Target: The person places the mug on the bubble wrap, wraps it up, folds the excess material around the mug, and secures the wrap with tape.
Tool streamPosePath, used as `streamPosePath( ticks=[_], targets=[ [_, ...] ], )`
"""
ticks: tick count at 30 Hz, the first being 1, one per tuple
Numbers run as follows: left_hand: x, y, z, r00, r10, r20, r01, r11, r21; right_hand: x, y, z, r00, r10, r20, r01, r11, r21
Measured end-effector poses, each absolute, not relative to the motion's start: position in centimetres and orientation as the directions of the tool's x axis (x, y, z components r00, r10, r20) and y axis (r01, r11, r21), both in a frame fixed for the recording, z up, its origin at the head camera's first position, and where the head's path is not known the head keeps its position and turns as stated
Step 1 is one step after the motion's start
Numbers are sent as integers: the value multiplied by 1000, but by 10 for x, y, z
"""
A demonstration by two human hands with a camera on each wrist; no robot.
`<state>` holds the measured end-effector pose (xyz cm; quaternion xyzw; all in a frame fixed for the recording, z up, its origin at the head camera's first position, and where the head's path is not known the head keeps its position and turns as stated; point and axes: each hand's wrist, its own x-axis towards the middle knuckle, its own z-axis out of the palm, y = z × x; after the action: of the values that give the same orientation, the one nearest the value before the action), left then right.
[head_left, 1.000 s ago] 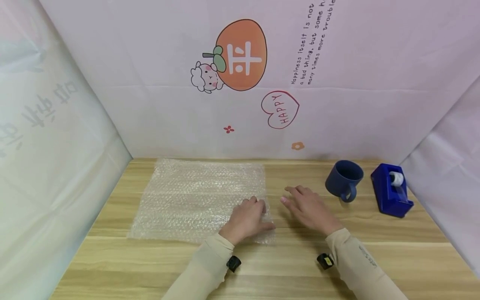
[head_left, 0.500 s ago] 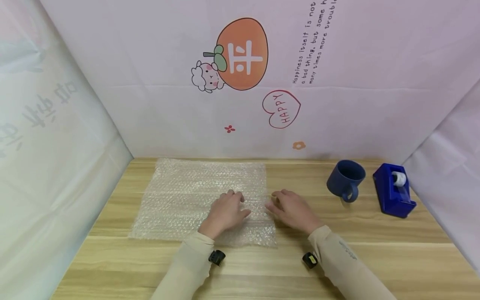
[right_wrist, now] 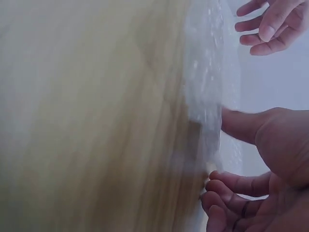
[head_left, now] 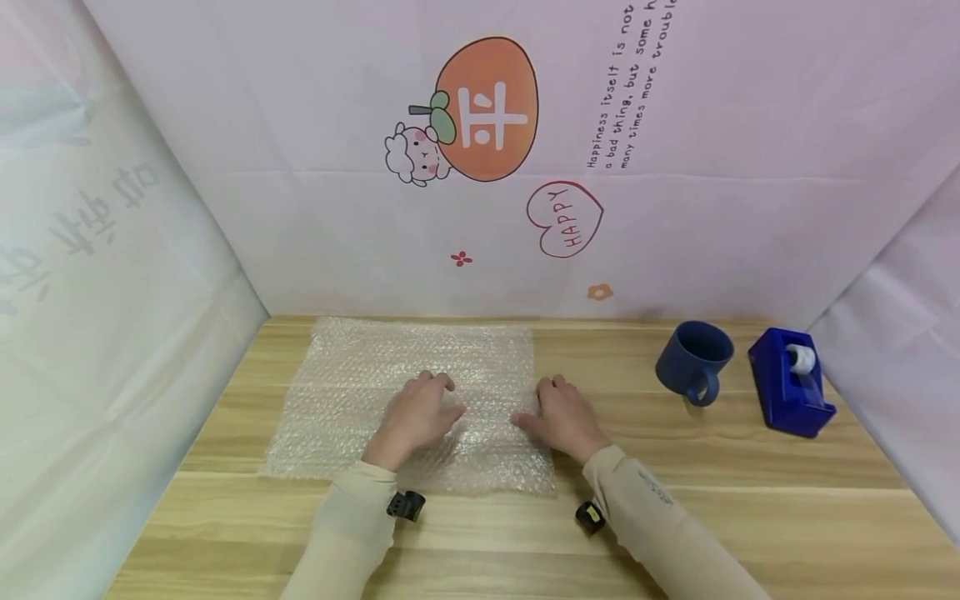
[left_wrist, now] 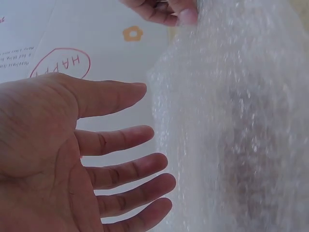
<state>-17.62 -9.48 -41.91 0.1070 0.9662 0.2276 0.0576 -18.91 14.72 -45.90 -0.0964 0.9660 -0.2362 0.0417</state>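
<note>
A flat sheet of bubble wrap lies on the wooden table. Over its middle, in the head view, my left hand is held with fingers spread; the left wrist view shows nothing between the thumb and straight fingers. My right hand is at the sheet's right edge. Its thumb reaches over the edge, while the bent fingers are down beside it, apart from the thumb. A dark blue mug, handle towards me, stands upright to the right of this hand.
A blue tape dispenser with a white roll stands beyond the mug at the right. Printed white cloth rises behind the table and on both sides. Each sleeve carries a small black camera at the wrist.
Both hands have moved left: the left from the sheet's right side to over its middle, the right from bare table to the sheet's right edge. The bubble wrap, mug and dispenser stay in place.
</note>
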Motion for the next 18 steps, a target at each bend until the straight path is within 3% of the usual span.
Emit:
streamPosePath(
  ticks=[7,18],
  targets=[
    [-177,-108,-414,-976,208,-59,157,871,466,-191,146,-459,-987,-140,-79,-71,821,-566],
    [-180,-120,-411,-984,172,-54,127,874,470,-185,187,-455,-991,-134,9,-119,839,-531]
  ],
)
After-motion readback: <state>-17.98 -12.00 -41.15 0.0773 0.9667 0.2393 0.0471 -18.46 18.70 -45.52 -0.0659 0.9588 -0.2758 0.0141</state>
